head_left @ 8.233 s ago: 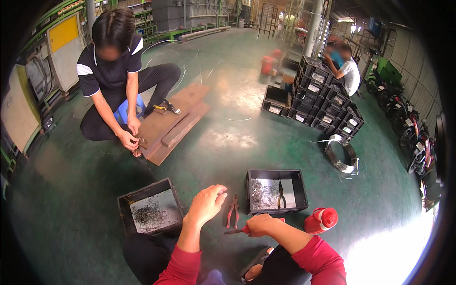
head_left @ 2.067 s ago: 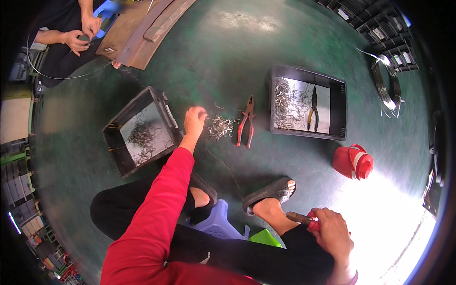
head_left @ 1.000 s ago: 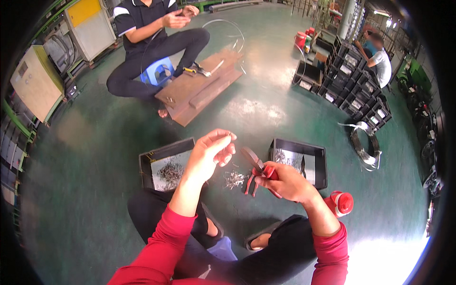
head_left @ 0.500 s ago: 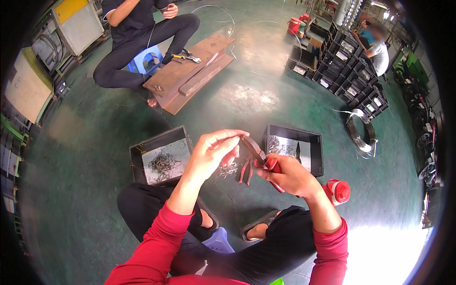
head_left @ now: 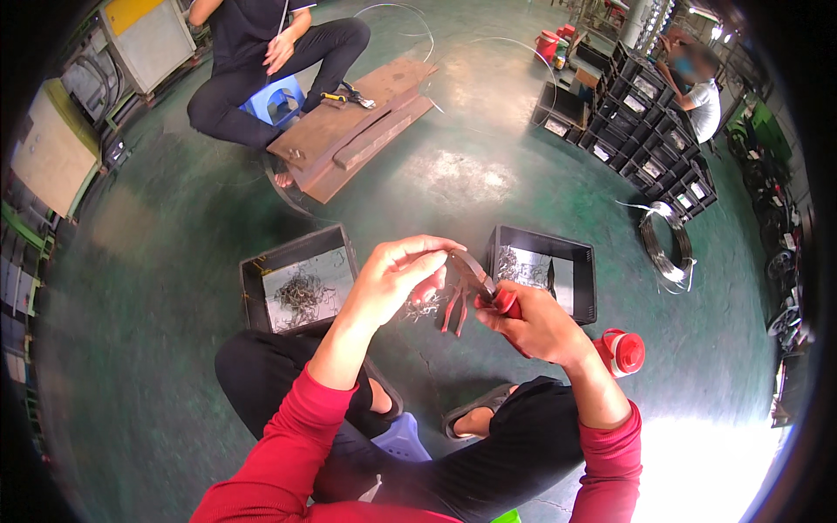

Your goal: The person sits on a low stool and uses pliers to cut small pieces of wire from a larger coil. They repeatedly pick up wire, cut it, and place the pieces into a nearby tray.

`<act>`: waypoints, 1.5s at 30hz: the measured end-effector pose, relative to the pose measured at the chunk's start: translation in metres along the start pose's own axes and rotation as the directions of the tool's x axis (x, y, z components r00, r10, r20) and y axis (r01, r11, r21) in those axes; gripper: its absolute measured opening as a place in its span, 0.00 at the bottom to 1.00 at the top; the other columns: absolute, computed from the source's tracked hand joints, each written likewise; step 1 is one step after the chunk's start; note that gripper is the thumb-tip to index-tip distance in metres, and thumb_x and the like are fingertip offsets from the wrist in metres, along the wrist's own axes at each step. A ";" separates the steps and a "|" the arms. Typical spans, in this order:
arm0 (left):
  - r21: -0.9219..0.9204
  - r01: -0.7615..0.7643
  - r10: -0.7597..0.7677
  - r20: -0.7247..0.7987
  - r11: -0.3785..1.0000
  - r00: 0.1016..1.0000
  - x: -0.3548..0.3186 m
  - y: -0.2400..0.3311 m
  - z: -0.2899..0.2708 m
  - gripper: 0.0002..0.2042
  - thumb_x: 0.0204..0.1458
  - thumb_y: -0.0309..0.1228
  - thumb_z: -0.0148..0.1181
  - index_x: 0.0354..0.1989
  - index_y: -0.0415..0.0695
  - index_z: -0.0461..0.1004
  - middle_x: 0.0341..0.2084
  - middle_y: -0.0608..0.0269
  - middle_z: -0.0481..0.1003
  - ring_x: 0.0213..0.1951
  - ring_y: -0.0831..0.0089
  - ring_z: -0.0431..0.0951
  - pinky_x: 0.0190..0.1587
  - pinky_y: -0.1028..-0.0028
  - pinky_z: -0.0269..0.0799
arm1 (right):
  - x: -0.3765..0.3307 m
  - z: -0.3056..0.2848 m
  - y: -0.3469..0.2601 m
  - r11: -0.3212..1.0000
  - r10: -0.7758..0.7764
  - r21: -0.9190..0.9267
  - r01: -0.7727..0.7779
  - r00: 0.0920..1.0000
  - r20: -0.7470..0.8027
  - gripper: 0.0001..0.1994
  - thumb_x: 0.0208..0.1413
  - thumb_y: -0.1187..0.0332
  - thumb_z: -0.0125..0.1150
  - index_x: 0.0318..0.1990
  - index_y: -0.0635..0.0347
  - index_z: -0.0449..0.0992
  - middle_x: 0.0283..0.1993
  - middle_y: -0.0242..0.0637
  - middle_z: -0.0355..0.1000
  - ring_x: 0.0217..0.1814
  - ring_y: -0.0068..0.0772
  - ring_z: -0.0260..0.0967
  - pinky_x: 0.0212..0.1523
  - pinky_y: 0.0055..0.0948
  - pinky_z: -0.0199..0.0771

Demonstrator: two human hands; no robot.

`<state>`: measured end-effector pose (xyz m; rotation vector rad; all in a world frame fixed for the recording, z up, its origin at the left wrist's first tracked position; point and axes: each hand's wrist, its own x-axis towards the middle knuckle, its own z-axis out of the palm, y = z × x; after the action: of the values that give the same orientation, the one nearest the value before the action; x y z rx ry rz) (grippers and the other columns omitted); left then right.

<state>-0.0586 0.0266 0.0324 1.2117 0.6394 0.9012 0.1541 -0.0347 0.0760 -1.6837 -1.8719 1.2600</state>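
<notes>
My right hand [head_left: 545,324] is closed round the red grips of a pair of pliers [head_left: 472,274], whose jaws point up and to the left. At the jaw tips, the thumb and fingers of my left hand [head_left: 388,281] are pinched together; what they hold is too small to make out. Below my hands, a second pair of red-handled pliers [head_left: 451,315] lies on the floor beside a small heap of bent wire pieces [head_left: 422,309]. A tangle of similar wire pieces [head_left: 301,296] lies in the black crate [head_left: 254,296] left of my left hand.
Another black crate [head_left: 589,288] holds more metal pieces, with a red jug [head_left: 626,353] near it. Ahead, a co-worker [head_left: 261,52] sits by a brown metal bench [head_left: 384,91] with tools. Stacked black crates [head_left: 641,122] and a wire coil [head_left: 667,244] stand at right.
The pliers and my right hand have shifted slightly right and tilted a little. My left hand keeps its pinch. The co-worker ahead has lowered a hand toward the lap.
</notes>
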 end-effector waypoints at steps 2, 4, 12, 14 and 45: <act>0.066 -0.039 0.039 0.009 0.997 0.999 -0.001 0.001 0.002 0.13 0.61 0.31 0.49 0.48 0.38 0.75 0.20 0.70 0.69 0.21 0.85 0.65 0.23 0.83 0.60 | -0.002 0.002 -0.001 0.996 -0.040 -0.087 0.035 0.997 -0.059 0.12 0.56 0.64 0.60 0.39 0.65 0.73 0.28 0.43 0.75 0.33 0.40 0.75 0.36 0.35 0.70; 0.105 -0.064 0.062 0.027 0.992 0.998 -0.004 0.007 0.007 0.13 0.61 0.31 0.50 0.48 0.38 0.75 0.20 0.71 0.68 0.21 0.85 0.64 0.24 0.83 0.59 | -0.002 0.003 0.002 0.992 -0.064 -0.119 0.050 0.991 -0.117 0.11 0.54 0.67 0.61 0.39 0.66 0.72 0.28 0.46 0.75 0.35 0.46 0.75 0.37 0.37 0.71; 0.463 -0.280 0.323 -0.014 0.841 0.946 -0.011 -0.002 0.031 0.14 0.53 0.27 0.61 0.48 0.40 0.74 0.17 0.70 0.69 0.19 0.86 0.66 0.23 0.81 0.62 | 0.000 0.012 0.021 0.973 -0.216 -0.135 0.187 0.945 -0.246 0.10 0.50 0.73 0.64 0.37 0.66 0.70 0.27 0.48 0.73 0.31 0.50 0.74 0.32 0.37 0.70; 0.455 -0.330 0.378 -0.017 0.827 0.925 -0.011 -0.006 0.034 0.13 0.53 0.27 0.61 0.47 0.39 0.74 0.17 0.68 0.70 0.18 0.86 0.68 0.22 0.80 0.63 | 0.000 0.012 0.017 0.971 -0.216 -0.160 0.180 0.944 -0.251 0.10 0.50 0.73 0.65 0.37 0.65 0.70 0.26 0.47 0.73 0.29 0.48 0.73 0.31 0.37 0.70; 0.388 -0.223 0.236 0.016 0.894 0.972 -0.013 -0.017 0.042 0.10 0.60 0.26 0.43 0.30 0.37 0.70 0.10 0.62 0.68 0.14 0.78 0.70 0.19 0.76 0.63 | 0.005 0.006 0.039 0.930 -0.300 -0.301 0.211 0.908 -0.292 0.10 0.46 0.74 0.67 0.33 0.64 0.70 0.26 0.45 0.70 0.26 0.46 0.71 0.27 0.36 0.68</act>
<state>-0.0271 -0.0077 0.0264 1.6586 0.7329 1.0223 0.1726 -0.0358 0.0412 -1.5822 -2.0276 0.5983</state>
